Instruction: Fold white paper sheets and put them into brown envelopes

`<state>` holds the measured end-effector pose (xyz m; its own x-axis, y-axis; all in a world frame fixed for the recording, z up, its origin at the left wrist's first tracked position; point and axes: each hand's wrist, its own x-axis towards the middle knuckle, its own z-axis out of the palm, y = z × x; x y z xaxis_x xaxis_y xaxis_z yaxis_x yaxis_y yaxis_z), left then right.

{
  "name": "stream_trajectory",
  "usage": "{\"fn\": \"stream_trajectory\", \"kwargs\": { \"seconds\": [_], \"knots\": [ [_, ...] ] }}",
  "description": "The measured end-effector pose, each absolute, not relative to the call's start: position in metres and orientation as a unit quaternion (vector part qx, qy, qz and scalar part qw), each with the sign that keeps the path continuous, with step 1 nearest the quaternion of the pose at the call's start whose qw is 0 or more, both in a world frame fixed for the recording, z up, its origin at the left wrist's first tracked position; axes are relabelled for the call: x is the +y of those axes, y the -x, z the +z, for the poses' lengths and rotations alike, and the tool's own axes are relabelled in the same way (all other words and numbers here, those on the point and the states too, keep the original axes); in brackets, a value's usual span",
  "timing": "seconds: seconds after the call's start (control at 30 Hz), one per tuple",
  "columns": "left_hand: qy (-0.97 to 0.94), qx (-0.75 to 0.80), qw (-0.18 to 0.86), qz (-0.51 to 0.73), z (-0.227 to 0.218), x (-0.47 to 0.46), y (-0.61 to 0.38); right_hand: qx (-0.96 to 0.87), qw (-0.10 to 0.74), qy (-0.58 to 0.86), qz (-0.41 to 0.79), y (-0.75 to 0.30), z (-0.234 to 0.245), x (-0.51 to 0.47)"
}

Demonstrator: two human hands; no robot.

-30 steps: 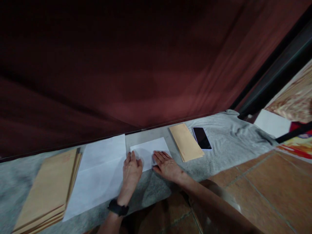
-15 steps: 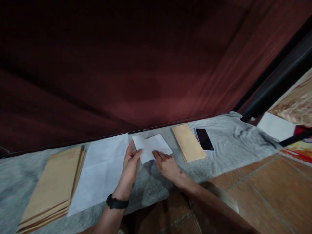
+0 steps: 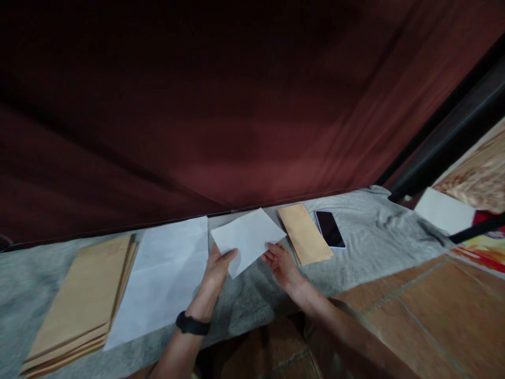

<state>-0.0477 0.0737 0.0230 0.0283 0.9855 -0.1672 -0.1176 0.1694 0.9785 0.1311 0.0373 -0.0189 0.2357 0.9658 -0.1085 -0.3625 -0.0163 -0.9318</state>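
Note:
Between my two hands is a folded white sheet of paper [image 3: 248, 237], tilted above the grey cloth. My left hand [image 3: 216, 268] grips its left side, thumb on top and fingers underneath. At the lower right edge, my right hand [image 3: 281, 263] pinches the paper between thumb and fingers. To the left lie larger white sheets [image 3: 165, 279] with crease lines across them. A small stack of brown envelopes [image 3: 305, 234] rests just right of my right hand.
Several large brown envelopes [image 3: 81, 300] are stacked at the far left. A phone [image 3: 330, 229] lies right of the small envelopes. The grey cloth [image 3: 371, 231] runs along a dark red curtain [image 3: 244, 131]. Brown floor tiles [image 3: 430, 310] show at lower right.
The paper was bent at its middle and now lies flatter, raised and tilted. My right hand has moved from pressing on it to holding its right edge.

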Motion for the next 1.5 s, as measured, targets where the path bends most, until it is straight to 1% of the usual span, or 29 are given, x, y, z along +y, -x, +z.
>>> {"fn": "stream_trajectory", "kwargs": {
  "seconds": [0.1, 0.2, 0.27, 0.33, 0.4, 0.53, 0.63, 0.7, 0.77, 0.83, 0.87, 0.9, 0.97, 1.03, 1.2, 1.5],
  "knots": [
    [-0.503, 0.535, 0.527, 0.429, 0.018, 0.081, 0.065, -0.319, 0.62, 0.538, 0.473, -0.147, -0.031, 0.037],
    [-0.529, 0.542, 0.542, 0.365, 0.011, 0.084, 0.076, -0.347, 0.6, 0.62, 0.366, -0.163, -0.033, 0.04],
    [-0.54, 0.535, 0.548, 0.349, 0.005, 0.084, 0.077, -0.426, 0.56, 0.656, 0.274, -0.168, -0.028, 0.04],
    [-0.55, 0.536, 0.535, 0.352, -0.001, 0.084, 0.077, -0.533, 0.499, 0.657, 0.186, -0.167, -0.022, 0.039],
    [-0.566, 0.546, 0.506, 0.355, -0.004, 0.084, 0.077, -0.634, 0.415, 0.641, 0.125, -0.159, -0.018, 0.036],
    [-0.618, 0.57, 0.431, 0.327, -0.003, 0.084, 0.078, -0.746, 0.244, 0.615, 0.073, -0.136, -0.021, 0.03],
    [-0.65, 0.598, 0.388, 0.263, 0.005, 0.08, 0.08, -0.767, 0.185, 0.612, 0.054, -0.126, -0.027, 0.027],
    [-0.66, 0.643, 0.324, 0.215, 0.012, 0.073, 0.079, -0.769, 0.175, 0.613, 0.043, -0.124, -0.029, 0.027],
    [-0.68, 0.676, 0.208, 0.195, 0.017, 0.064, 0.074, -0.769, 0.171, 0.614, 0.038, -0.124, -0.029, 0.027],
    [-0.718, 0.655, 0.087, 0.217, 0.017, 0.055, 0.063, -0.768, 0.169, 0.616, 0.037, -0.123, -0.027, 0.027],
    [-0.744, 0.623, 0.049, 0.235, 0.015, 0.051, 0.055, -0.768, 0.167, 0.617, 0.038, -0.123, -0.026, 0.027],
    [-0.771, 0.586, 0.034, 0.249, 0.012, 0.048, 0.046, -0.768, 0.165, 0.617, 0.038, -0.123, -0.026, 0.027],
    [-0.823, 0.51, 0.058, 0.242, 0.001, 0.045, 0.028, -0.773, 0.158, 0.614, 0.038, -0.122, -0.026, 0.027],
    [-0.845, 0.48, 0.082, 0.222, -0.011, 0.046, 0.012, -0.779, 0.146, 0.609, 0.033, -0.121, -0.028, 0.027],
    [-0.835, 0.505, 0.092, 0.195, -0.029, 0.055, -0.002, -0.779, 0.137, 0.612, 0.019, -0.12, -0.033, 0.027],
    [-0.803, 0.564, 0.036, 0.189, -0.036, 0.065, 0.02, -0.751, 0.174, 0.637, 0.008, -0.13, -0.039, 0.03]
  ]
}}
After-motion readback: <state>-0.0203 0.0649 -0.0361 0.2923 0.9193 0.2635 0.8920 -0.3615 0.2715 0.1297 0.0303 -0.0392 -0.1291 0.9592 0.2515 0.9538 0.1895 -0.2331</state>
